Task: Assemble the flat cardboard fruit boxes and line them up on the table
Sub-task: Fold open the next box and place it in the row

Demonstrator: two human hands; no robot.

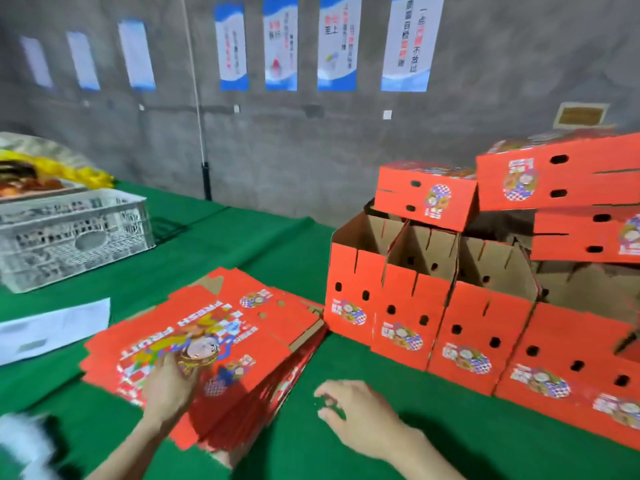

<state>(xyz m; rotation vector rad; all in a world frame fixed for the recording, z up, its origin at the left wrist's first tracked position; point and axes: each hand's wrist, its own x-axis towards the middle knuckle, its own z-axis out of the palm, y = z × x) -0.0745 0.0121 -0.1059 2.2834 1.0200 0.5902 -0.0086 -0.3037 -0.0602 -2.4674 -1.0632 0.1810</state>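
Note:
A stack of flat red cardboard fruit boxes [242, 327] lies on the green table [249, 244] in front of me, printed side up. My left hand [169, 386] rests on the top sheet near its front edge, fingers loosely bent. My right hand [360, 414] hovers over the green cloth just right of the stack, fingers loosely curled and holding nothing. A row of assembled red boxes [436, 320] stands open-topped at the right, running toward me. More assembled boxes [426, 195] lie on their sides on top of that row.
A white slatted plastic crate [69, 237] sits at the left rear with a yellow bag [69, 171] behind it. A white paper sheet [52, 327] lies left of the stack. A grey wall with posters [280, 43] closes off the far side.

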